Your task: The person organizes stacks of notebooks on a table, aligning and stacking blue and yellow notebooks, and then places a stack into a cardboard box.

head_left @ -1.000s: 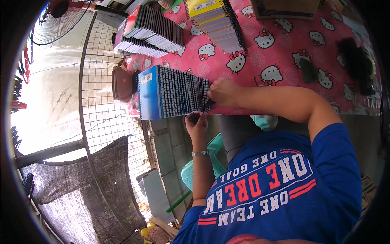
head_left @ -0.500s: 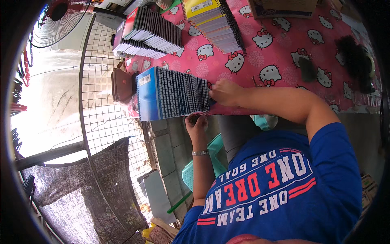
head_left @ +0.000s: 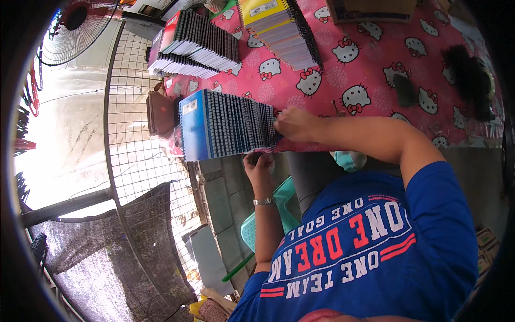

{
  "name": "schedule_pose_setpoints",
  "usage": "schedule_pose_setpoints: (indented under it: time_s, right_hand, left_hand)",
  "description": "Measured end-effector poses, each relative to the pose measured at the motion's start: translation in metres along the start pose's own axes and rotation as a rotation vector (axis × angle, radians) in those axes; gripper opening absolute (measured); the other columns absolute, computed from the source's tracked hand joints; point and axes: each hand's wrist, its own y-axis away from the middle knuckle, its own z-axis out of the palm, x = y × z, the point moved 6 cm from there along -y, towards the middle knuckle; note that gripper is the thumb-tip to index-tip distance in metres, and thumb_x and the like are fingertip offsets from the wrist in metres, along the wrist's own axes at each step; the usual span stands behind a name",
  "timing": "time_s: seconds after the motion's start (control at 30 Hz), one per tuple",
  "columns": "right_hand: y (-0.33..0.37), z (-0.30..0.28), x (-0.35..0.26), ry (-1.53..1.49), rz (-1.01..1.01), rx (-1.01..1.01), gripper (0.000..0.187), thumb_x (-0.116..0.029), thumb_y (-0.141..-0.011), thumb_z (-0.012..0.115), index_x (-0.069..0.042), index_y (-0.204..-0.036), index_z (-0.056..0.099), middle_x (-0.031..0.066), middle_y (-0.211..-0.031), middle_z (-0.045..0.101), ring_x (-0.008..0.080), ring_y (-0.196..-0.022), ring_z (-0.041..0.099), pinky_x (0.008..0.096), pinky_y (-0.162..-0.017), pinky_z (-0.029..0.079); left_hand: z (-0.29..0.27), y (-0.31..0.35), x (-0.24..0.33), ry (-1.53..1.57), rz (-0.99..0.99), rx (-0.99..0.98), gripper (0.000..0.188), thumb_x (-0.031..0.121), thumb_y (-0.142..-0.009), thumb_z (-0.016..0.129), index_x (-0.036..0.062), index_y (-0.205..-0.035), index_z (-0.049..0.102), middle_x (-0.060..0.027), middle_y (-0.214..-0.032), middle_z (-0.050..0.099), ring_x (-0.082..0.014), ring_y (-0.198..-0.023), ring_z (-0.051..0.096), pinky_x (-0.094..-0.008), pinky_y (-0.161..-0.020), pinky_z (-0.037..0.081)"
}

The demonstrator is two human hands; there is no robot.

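Grips look curled, contents unclear: right hand [head_left: 296, 124] beside blue spiral-bound paper notebooks [head_left: 228, 123] on the pink cat-print table [head_left: 378, 83], left hand [head_left: 259, 167] just below its near edge.

Far left is a fan [head_left: 75, 19], with a brown pouch [head_left: 160, 114] nearer at left; a cardboard box [head_left: 373, 12] sits far right.

The right hand [head_left: 295, 125] is at the right end of a blue-covered spiral notebook stack [head_left: 194, 126] on the pink, cat-printed counter [head_left: 370, 70] — the left hand [head_left: 259, 165] curls below, by the counter's edge. Beyond stand yellow-topped spiral notebooks [head_left: 281, 35]; a brown pouch [head_left: 160, 114] sits left.
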Motion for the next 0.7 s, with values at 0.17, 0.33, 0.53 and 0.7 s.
schedule_pose_setpoints:
  time_s: [0.17,0.33,0.53,0.7]
  right_hand:
    - [0.000,0.003,-0.010,0.173,-0.105,0.194,0.015,-0.017,-0.080,0.053,-0.008,-0.079,0.065,0.0098,-0.081,0.068,0.0236,-0.080,0.067,0.0373,-0.067,0.049]
    - [-0.012,0.016,-0.015,0.080,-0.047,-0.193,0.016,-0.019,-0.082,0.053,-0.008,-0.083,0.065,0.0072,-0.083,0.066,0.0221,-0.082,0.064,0.0370,-0.070,0.048]
    - [0.000,0.007,-0.002,0.154,-0.031,0.013,0.017,-0.018,-0.083,0.052,-0.009,-0.085,0.065,0.0067,-0.082,0.066,0.0237,-0.080,0.064,0.0360,-0.074,0.048]
    - [-0.008,0.015,-0.016,0.185,-0.077,-0.027,0.016,-0.018,-0.083,0.052,-0.009,-0.084,0.066,0.0072,-0.081,0.067,0.0250,-0.080,0.064,0.0370,-0.075,0.048]
  left_hand:
    - [0.011,-0.003,-0.010,0.163,-0.127,-0.047,0.041,-0.002,-0.078,0.071,0.0048,-0.109,0.046,-0.0060,-0.087,0.061,-0.0115,-0.063,0.055,-0.0248,-0.053,0.044]
    - [0.007,-0.007,-0.013,0.041,-0.058,-0.063,0.044,-0.003,-0.078,0.071,0.0071,-0.111,0.045,-0.0040,-0.088,0.060,-0.0101,-0.063,0.053,-0.0228,-0.052,0.041]
    - [0.014,0.002,-0.009,0.155,-0.141,0.000,0.043,-0.004,-0.078,0.071,0.0083,-0.110,0.045,-0.0017,-0.088,0.057,-0.0096,-0.064,0.052,-0.0227,-0.053,0.040]
    - [0.016,0.001,-0.011,-0.030,-0.100,-0.012,0.042,-0.003,-0.078,0.071,0.0069,-0.109,0.046,-0.0017,-0.088,0.056,-0.0102,-0.066,0.052,-0.0238,-0.054,0.041]
